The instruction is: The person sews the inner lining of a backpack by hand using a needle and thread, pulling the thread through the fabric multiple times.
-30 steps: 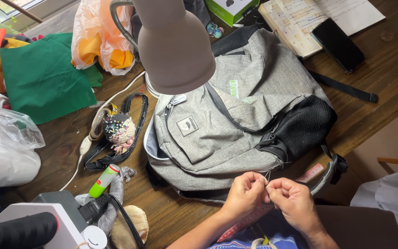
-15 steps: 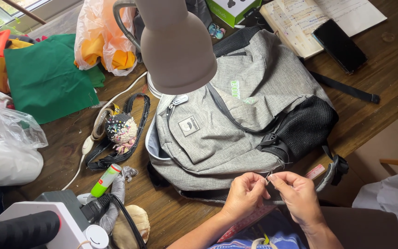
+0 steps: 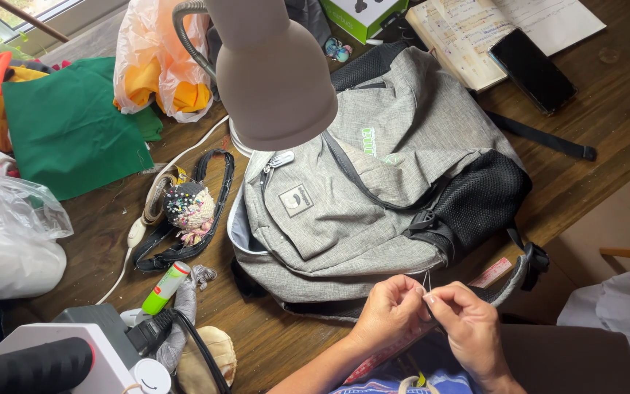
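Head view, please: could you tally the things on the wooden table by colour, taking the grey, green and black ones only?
Grey: 2, the backpack and the lamp shade.
Green: 3, the cloth, the box and the small tube.
Black: 2, the phone and the loose strap.
Total: 7.

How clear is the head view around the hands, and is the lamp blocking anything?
Head view: even daylight, no glare; both hands and the thread sharp; the lamp looms large and hides part of the backpack; edges slightly bowed.
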